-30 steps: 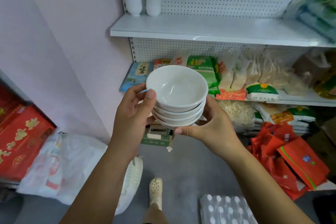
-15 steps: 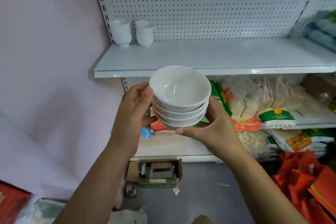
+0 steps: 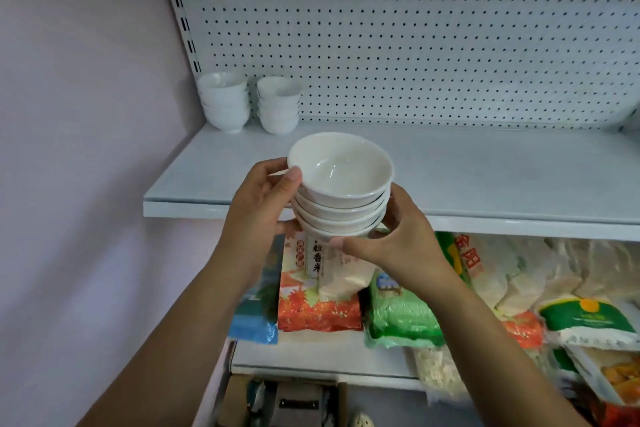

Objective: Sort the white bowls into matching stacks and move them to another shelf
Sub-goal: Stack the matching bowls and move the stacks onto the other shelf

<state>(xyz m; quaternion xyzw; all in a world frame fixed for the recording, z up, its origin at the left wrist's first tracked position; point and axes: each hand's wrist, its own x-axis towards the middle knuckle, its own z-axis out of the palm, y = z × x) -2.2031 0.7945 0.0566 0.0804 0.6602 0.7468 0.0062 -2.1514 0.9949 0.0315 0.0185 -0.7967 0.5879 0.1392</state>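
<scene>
Above the white shelf (image 3: 485, 184) rises a perforated back panel (image 3: 415, 55), the largest surface in view. Below the shelf, on a lower board, lie packed bags of rice and grain (image 3: 398, 315) in red, green, blue and pale wrappers; their number cannot be counted.

At the shelf's front edge, towards its left end, one stack of white bowls (image 3: 341, 191) is held between two hands. It has four bowls nested upright, the top one showing its bare inside. The stack sits directly between the hands and touches both.

At the shelf's back left corner stand two more stacks of smaller white bowls, a left one (image 3: 225, 102) and a right one (image 3: 278, 104), just beside each other and well apart from the held stack. How many each contains cannot be told.

The left hand (image 3: 258, 215) grips the stack's left side, thumb on the top rim. The right hand (image 3: 398, 243) cups the right side, fingers curled behind and thumb under the bottom bowl.
</scene>
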